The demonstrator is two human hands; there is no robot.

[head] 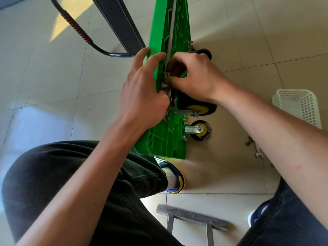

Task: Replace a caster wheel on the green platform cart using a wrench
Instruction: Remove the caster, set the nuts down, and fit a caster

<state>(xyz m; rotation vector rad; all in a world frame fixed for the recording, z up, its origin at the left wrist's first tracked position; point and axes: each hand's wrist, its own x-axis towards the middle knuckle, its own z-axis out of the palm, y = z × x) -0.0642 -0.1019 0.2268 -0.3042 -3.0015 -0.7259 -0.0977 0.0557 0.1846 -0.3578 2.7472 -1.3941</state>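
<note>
The green platform cart [174, 27] stands on its edge on the tiled floor, underside facing right. My left hand [143, 87] grips the cart's upper edge, fingers wrapped over the green deck. My right hand [193, 77] has its fingers curled at the mounting plate of a caster [197, 108] with a black tyre and yellow hub; what the fingertips pinch is hidden. A second caster [200, 130] sits lower on the cart, and a third black wheel [205, 52] shows farther back. A wrench [258, 150] lies on the floor at the right beside loose nuts [249, 140].
A white perforated basket [300, 103] stands on the floor at the right. The cart's black handle [79, 31] with a red-striped grip arcs at the upper left beside a dark panel [119, 22]. A grey stool [191, 219] is below, between my legs and shoes.
</note>
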